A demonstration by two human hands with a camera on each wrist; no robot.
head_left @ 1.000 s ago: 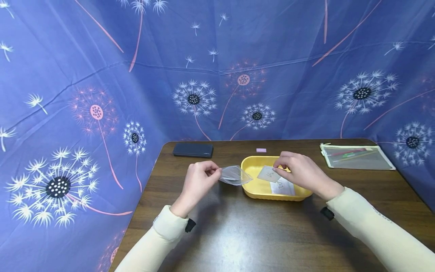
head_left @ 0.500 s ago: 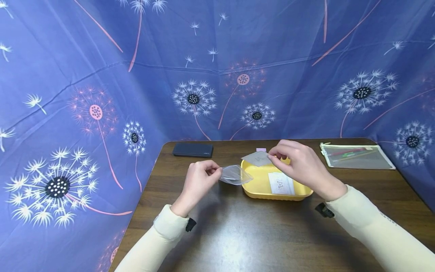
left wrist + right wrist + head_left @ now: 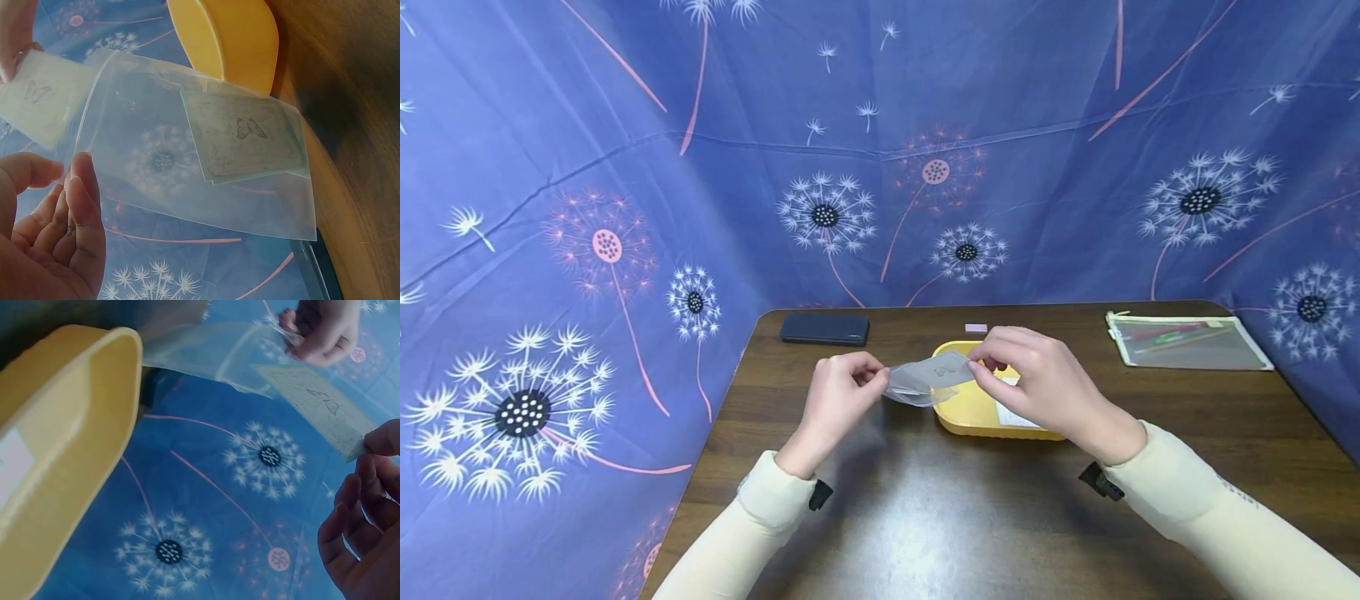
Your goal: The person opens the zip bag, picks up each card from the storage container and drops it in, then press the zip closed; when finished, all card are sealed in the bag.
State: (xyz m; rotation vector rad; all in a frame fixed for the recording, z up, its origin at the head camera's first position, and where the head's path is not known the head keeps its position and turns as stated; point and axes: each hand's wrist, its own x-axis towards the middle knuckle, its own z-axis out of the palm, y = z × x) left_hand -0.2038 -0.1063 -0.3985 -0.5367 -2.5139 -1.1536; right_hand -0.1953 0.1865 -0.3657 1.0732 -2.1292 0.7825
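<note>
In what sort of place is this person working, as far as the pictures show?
Probably a small indoor craft or work corner: a brown wood-grain table stands before a blue dandelion-print cloth backdrop, and a cream-edged, see-through zip pouch lies on it.

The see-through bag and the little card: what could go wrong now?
The little card, right by the mouth of the thin see-through bag, might snag there. The card might slip, since the right hand pinches only one end. The bag might droop, as the left hand pinches just its edge.
</note>
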